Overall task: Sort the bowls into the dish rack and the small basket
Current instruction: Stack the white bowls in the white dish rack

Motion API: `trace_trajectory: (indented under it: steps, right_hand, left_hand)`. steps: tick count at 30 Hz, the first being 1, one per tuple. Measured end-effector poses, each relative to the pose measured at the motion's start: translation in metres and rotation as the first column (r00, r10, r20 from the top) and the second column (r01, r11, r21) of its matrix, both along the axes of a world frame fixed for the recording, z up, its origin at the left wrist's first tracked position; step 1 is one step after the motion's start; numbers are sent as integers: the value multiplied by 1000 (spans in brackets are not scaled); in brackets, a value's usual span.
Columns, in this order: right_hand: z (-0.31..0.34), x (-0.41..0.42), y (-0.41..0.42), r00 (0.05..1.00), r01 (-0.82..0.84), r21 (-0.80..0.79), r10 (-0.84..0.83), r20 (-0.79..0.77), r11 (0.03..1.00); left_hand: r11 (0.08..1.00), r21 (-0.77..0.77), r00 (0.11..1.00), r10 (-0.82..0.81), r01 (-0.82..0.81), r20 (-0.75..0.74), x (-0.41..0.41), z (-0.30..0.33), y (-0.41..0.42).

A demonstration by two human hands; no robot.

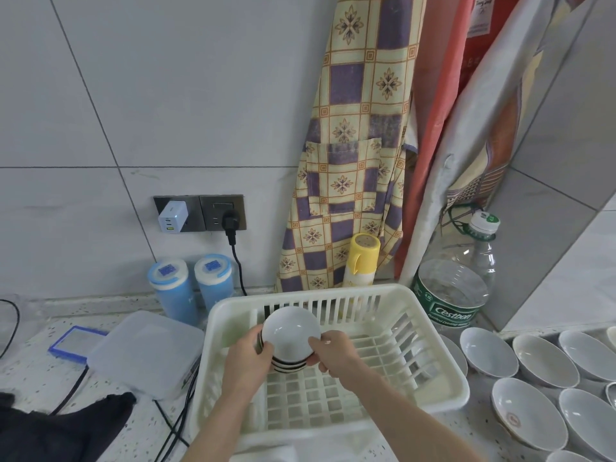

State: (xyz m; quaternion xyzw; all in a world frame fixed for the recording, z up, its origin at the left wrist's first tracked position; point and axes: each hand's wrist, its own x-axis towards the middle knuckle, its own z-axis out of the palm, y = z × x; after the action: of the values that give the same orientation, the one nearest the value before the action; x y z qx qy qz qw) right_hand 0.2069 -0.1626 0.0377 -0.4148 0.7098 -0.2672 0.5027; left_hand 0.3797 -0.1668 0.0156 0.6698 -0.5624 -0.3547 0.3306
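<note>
A stack of white bowls with dark rims (289,338) is tilted inside the cream slatted basket (430,331), near its back left corner. My left hand (248,355) grips the stack's left side. My right hand (333,350) grips its right side, thumb over the top bowl's rim. Several loose white bowls (488,351) lie on the counter to the right of the basket; one (526,418) has a red mark inside.
A lidded plastic box (146,351) sits left of the basket, with cables beneath. Two blue canisters (191,288), a yellow-capped bottle (361,258) and a large water bottle (456,288) stand against the wall. Aprons (353,155) hang behind. Dark cloth (60,425) lies bottom left.
</note>
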Motion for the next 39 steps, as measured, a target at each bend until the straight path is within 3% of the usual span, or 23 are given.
trace_trajectory:
  steps: [7,19,27,31,39]
  right_hand:
    - [14,-28,40,986,93,-121,-75,149,988]
    - [29,-143,141,898,321,-251,-210,386,913]
    - [12,-245,196,834,498,-180,-412,366,848]
    - [1,-289,219,800,549,-150,-465,379,822]
    - [-15,-347,243,824,513,-95,-458,333,853]
  left_hand:
    - [997,-29,995,75,-77,-66,-4,26,22]
    - [999,-27,939,35,-47,-343,-88,48,111]
    - [967,150,921,-140,207,-365,-206,27,178]
    - [890,311,910,-215,332,-355,-267,4,206]
    - [722,583,928,-272,371,-253,-350,-35,243]
